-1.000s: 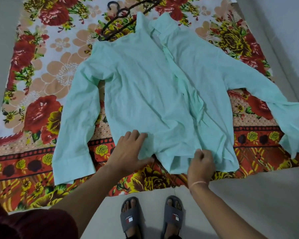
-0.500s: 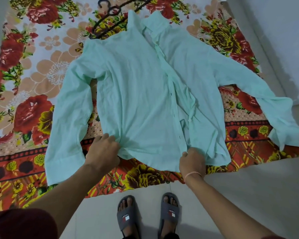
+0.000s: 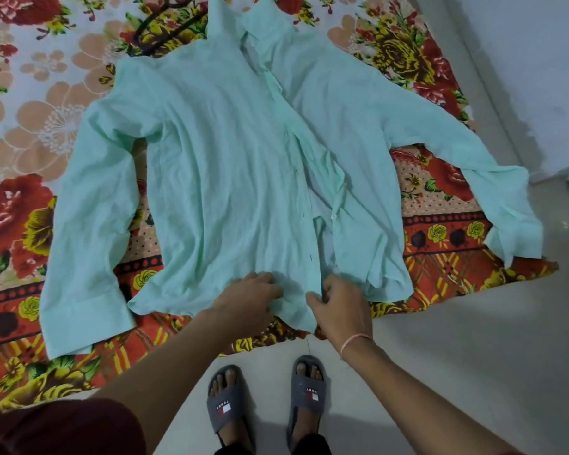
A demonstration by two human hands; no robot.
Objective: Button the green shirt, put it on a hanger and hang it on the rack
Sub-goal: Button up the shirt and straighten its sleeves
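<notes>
- Green shirt (image 3: 230, 165) lies front-up and unbuttoned, sleeves spread, on the floral sheet (image 3: 46, 103); black hanger (image 3: 178, 26) sits just beyond its collar
- Left hand (image 3: 252, 295) has shifted from the outer hem to the centre and grips the fabric there
- Right hand (image 3: 340, 308) pinches the front edge at the hem
- Assessment: spreading appears done; buttoning likely begins at the lowest button

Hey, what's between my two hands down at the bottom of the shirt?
Only a wrinkled strip of the green shirt, its hem and front edge, lies between the left hand and right hand, seen in the head view.
</notes>
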